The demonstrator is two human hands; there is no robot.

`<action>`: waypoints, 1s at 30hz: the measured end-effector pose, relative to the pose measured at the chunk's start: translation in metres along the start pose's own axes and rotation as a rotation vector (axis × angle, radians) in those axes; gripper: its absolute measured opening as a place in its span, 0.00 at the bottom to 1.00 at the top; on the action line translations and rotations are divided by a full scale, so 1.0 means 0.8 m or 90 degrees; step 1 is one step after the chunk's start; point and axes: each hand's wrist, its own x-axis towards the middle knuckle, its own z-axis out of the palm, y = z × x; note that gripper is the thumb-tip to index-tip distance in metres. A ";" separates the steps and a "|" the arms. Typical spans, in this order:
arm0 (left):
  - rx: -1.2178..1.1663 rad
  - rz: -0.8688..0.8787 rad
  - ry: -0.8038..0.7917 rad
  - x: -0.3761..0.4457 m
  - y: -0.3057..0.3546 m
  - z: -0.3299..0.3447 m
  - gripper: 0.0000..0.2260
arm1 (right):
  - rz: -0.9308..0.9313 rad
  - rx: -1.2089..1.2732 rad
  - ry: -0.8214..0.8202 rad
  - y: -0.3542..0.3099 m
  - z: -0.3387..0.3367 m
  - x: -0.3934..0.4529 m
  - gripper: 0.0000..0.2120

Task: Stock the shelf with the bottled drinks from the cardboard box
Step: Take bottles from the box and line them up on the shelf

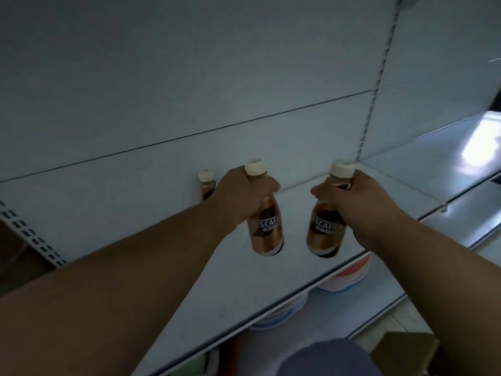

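Note:
My left hand grips a brown coffee bottle with a cream cap by its neck, held over the white shelf. My right hand holds a second, matching bottle the same way, a little to the right. Both bottles hang just above the shelf board or touch it; I cannot tell which. A third bottle stands upright at the back of the shelf, partly hidden behind my left hand. A corner of the cardboard box shows at the bottom right on the floor.
The white back panel rises behind the shelf, with a slotted upright to the right. A neighbouring shelf board continues on the right. Below the shelf lie stacked pastel bowls or plates. A blue cloth shape sits at the bottom edge.

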 end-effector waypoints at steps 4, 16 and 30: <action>0.229 0.057 -0.094 0.052 -0.021 -0.007 0.07 | 0.044 -0.051 -0.054 0.014 0.023 0.051 0.09; 0.570 0.250 -0.063 0.123 -0.034 -0.036 0.14 | -0.037 -0.461 -0.057 0.015 0.113 0.156 0.17; 0.696 0.210 -0.027 0.151 -0.043 -0.036 0.12 | 0.015 -0.355 -0.138 0.017 0.167 0.201 0.21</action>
